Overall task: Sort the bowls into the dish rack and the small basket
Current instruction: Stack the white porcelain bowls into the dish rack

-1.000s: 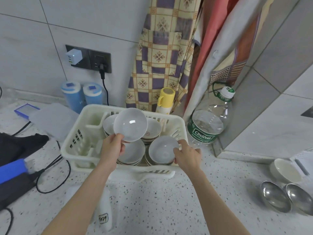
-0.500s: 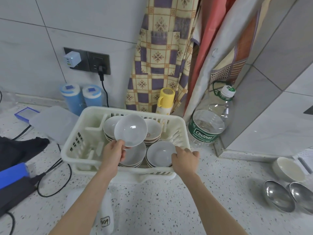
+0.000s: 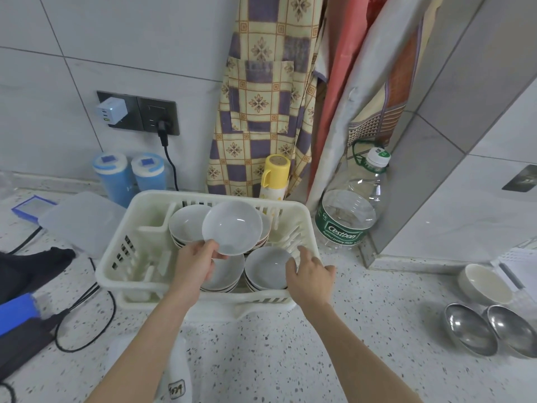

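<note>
Head view: a white dish rack (image 3: 116, 266) sits on the speckled worktop (image 3: 290, 344) against the tiled wall. The left hand (image 3: 193, 264) pinches the near rim of a white bowl (image 3: 232, 226), thumb on the inside, and holds it tilted above the rack, over the bowls already inside. Those stand in stacks: a back-left stack (image 3: 186, 225), a front stack (image 3: 225, 276) partly hidden behind the left hand, and a front-right stack (image 3: 268, 267). The right hand (image 3: 311, 274) lies over the rack's front-right corner with fingers spread and loosely bent, fingertips at the rim of the front-right stack; it grips nothing that I can see.

To the right on the worktop, well apart from the rack, stand a cream bowl (image 3: 483, 283) and two steel bowls (image 3: 491, 330) side by side. A large water bottle (image 3: 345, 219) stands just beside the rack's right end, a yellow flask (image 3: 274, 177) behind it, and two blue canisters (image 3: 130, 175) by the wall at left.
</note>
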Tool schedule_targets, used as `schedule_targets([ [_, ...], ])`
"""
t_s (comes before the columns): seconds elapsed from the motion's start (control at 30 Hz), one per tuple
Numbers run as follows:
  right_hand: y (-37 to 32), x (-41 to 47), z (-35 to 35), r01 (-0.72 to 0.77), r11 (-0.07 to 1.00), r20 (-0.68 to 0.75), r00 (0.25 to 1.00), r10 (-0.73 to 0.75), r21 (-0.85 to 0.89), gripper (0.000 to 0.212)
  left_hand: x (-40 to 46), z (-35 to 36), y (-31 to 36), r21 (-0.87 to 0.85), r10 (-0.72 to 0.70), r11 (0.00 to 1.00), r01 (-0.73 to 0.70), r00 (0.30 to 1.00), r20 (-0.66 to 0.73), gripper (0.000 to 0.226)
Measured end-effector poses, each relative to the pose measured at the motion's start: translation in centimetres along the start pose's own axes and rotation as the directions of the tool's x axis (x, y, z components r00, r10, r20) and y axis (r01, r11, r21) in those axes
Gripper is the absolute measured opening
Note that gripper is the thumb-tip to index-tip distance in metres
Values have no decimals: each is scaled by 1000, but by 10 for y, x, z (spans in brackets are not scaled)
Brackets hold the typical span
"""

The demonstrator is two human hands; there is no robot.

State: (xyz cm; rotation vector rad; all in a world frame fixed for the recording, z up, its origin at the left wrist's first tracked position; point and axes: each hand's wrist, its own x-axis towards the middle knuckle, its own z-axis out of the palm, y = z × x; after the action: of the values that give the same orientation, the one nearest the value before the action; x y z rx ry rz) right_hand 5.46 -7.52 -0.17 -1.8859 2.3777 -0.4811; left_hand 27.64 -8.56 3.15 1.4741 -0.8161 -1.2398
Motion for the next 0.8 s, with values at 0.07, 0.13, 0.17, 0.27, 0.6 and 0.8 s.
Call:
schedule_targets([
  [0.07,2,0,-2,-9,989,-23,1000,13,146,40,-1,8,7,98,19,995,-23,999,45,17],
  [0.13,1,0,-5,-34,957,-21,999,41,287,46,-3,16,10,220,31,974,-53,994,102,20],
  [0.17,1,0,-6,-37,947,-19,999,45,319,50,-3,20,11,282,35,957,-69,992,125,22],
  [0.27,-1,-1,-8,-36,949,-9,999,41,314,48,-5,30,11,491,85,856,-160,981,173,30],
  [0.6,3,-1,-6,-40,969,0,999,41,244,23,-2,49,5,574,32,799,-182,965,261,41],
  [0.8,4,0,-5,-49,967,-35,998,59,248,24,1,56,-3,629,-1,755,-186,959,284,40],
])
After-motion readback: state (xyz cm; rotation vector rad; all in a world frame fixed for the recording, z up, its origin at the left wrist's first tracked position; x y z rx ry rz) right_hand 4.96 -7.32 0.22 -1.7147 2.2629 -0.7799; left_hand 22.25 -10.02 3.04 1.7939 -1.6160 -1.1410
